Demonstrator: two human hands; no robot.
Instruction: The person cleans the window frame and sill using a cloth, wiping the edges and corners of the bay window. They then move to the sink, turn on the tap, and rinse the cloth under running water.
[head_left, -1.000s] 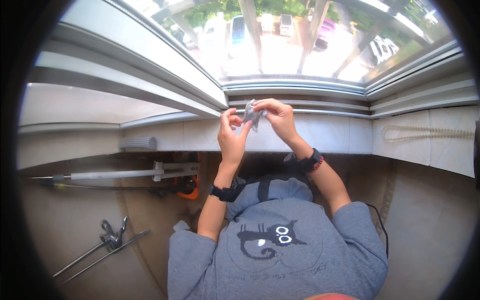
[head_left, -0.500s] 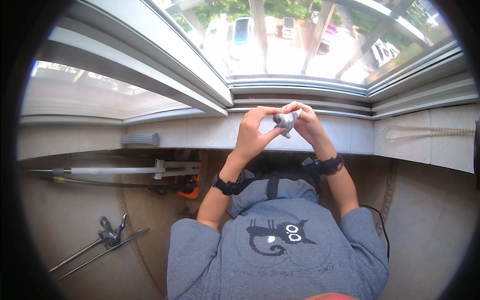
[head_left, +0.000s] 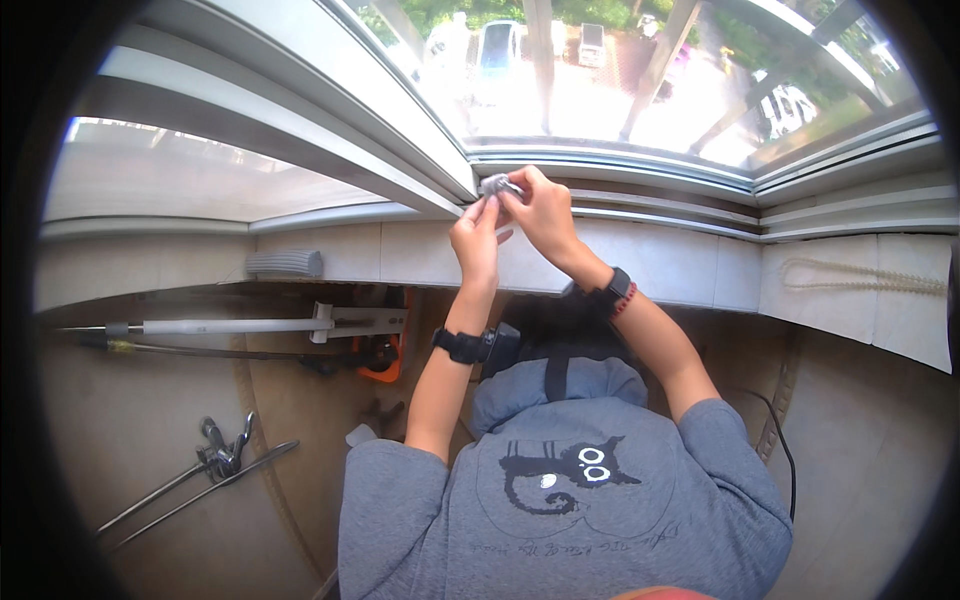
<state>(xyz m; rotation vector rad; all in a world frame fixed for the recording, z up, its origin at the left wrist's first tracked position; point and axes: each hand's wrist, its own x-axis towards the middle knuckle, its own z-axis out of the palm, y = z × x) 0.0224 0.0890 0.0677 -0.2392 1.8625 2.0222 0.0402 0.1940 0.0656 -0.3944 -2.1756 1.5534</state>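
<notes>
A small crumpled grey-and-white wad point(head_left: 494, 186), like a soiled cloth or wet tissue, is pinched between both hands at the lower corner of the sliding window frame point(head_left: 400, 165). My right hand point(head_left: 545, 212) grips it from the right with thumb and fingers. From below, my left hand point(head_left: 476, 243) has its fingertips closed on the wad's near side. Whether the wad touches the frame I cannot tell. Just right of the hands runs the grooved window track point(head_left: 660, 205).
Below the window is a pale tiled sill point(head_left: 640, 255) with a grey ridged block point(head_left: 284, 263) at left and a beaded cord point(head_left: 860, 278) at right. A white-handled pole tool point(head_left: 230, 326) and metal rods point(head_left: 215, 460) lie on the lower left.
Both hands have moved left and farther away with the wad, from over the sill to the window frame's corner. The right forearm now reaches across more to the left.
</notes>
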